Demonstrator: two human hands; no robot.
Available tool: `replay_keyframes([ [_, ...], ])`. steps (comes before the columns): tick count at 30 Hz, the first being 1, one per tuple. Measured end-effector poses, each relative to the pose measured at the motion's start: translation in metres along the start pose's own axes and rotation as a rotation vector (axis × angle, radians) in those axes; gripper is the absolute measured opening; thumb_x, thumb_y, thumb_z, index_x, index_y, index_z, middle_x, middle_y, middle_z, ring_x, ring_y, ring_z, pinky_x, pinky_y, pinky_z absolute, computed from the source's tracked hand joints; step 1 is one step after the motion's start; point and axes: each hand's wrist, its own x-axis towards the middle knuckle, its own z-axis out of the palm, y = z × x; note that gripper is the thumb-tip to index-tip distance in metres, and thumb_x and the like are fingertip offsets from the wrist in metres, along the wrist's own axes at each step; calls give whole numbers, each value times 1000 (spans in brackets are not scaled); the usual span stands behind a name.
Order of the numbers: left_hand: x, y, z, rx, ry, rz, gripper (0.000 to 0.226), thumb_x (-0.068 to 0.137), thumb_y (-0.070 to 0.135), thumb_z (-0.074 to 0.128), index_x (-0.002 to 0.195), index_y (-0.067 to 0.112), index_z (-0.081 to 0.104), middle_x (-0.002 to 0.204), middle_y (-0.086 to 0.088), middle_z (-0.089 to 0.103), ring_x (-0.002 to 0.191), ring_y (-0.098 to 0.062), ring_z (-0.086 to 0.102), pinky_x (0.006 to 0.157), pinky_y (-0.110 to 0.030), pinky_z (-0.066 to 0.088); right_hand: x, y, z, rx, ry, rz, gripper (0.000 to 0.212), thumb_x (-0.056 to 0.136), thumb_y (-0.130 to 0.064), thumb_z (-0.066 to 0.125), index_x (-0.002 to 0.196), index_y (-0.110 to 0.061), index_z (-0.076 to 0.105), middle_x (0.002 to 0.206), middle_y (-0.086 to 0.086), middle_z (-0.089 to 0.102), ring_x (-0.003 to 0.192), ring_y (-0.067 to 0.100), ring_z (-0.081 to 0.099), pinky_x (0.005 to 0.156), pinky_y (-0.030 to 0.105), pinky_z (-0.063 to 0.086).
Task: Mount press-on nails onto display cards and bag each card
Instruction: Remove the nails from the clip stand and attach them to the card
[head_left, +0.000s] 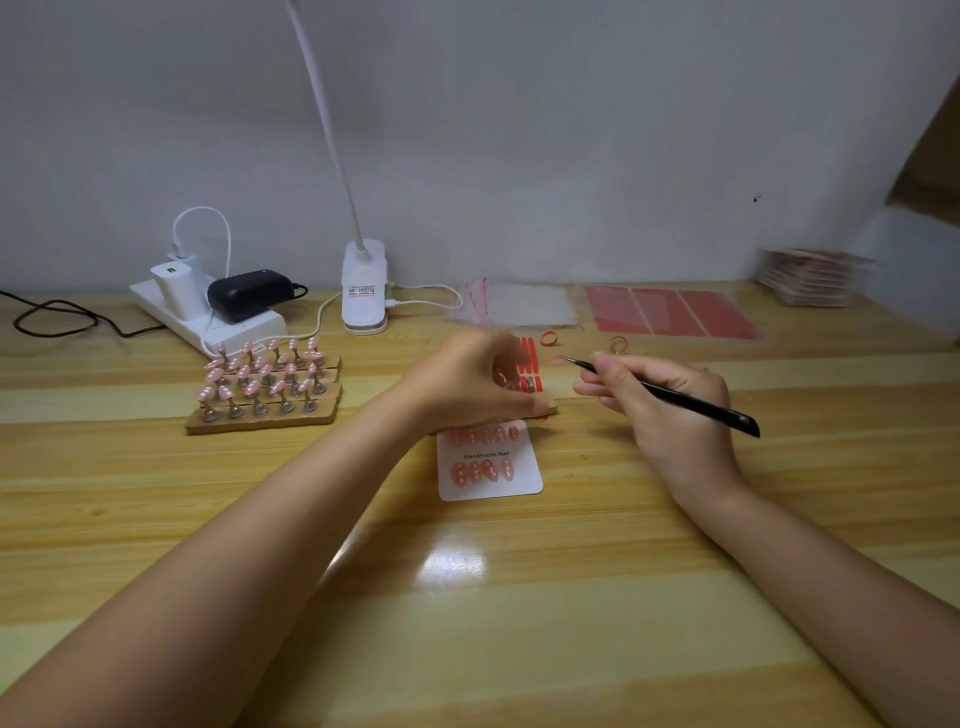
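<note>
My right hand (670, 400) pinches black tweezers (675, 397); left hand (467, 384), fingers curled over the wooden strip (545, 408), grip unclear. Display card (491, 462) sits amid bare table (467, 597).

The surface (156, 519) is shiny yellow wood with light and dark stripes. A white card (491, 462) with pink nails lies near the middle. To the left of the card sits a wooden block (265, 410) full of little nail stands. Behind that block lie a white power strip (208, 317) and a black cord (57, 317). Far behind the card stands a white lamp base (364, 288). Behind the card and to its right lie clear bags (519, 306), red sheets (670, 312), and a stack of cards (810, 278).
</note>
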Motion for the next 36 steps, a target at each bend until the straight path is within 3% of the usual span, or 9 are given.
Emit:
replay_keyframes([
  [3,-15,-1,-5,56,207,205,40,73,31,76,106,13,62,95,5,58,88,-14,55,81,-38,48,-4,-4,-2,71,20,49,16,85,-13,63,73,-21,69,69,-6,72,69,10,70,60,13,51],
  [6,-31,1,-9,222,340,410,27,76,24,74,98,8,69,94,-4,65,85,-22,60,73,-46,49,-9,-8,2,121,-5,98,13,84,-16,62,74,-20,70,70,-3,72,68,12,70,58,13,52],
  [9,-43,1,-11,306,385,485,22,79,21,69,94,6,72,91,-9,69,82,-28,64,68,-46,50,-14,-12,8,156,-65,144,10,80,-23,63,74,-18,70,69,-2,72,68,12,70,56,13,51],
  [20,-63,-1,-13,214,343,404,15,78,18,68,87,8,75,79,-5,72,64,-19,64,57,-27,48,-23,-19,12,176,-188,189,14,71,-29,62,65,-21,72,70,3,73,66,15,71,55,13,52],
  [27,-67,-2,-9,119,348,363,15,79,19,70,87,7,75,81,-5,72,66,-20,64,56,-38,54,-25,-18,14,156,-219,212,20,71,-28,62,75,-11,70,70,4,72,67,14,70,55,14,52],
  [33,-67,-3,-6,168,347,380,16,80,19,67,88,6,75,80,-6,72,64,-21,64,55,-38,54,-25,-17,13,164,-232,231,23,71,-32,62,76,-11,70,71,4,73,67,15,71,55,13,51],
  [36,-67,-2,-6,129,350,356,12,80,15,70,88,8,75,79,-2,72,63,-15,62,58,-25,52,-25,-18,14,155,-189,210,22,72,-34,60,74,-15,70,69,4,72,63,15,70,55,14,51],
])
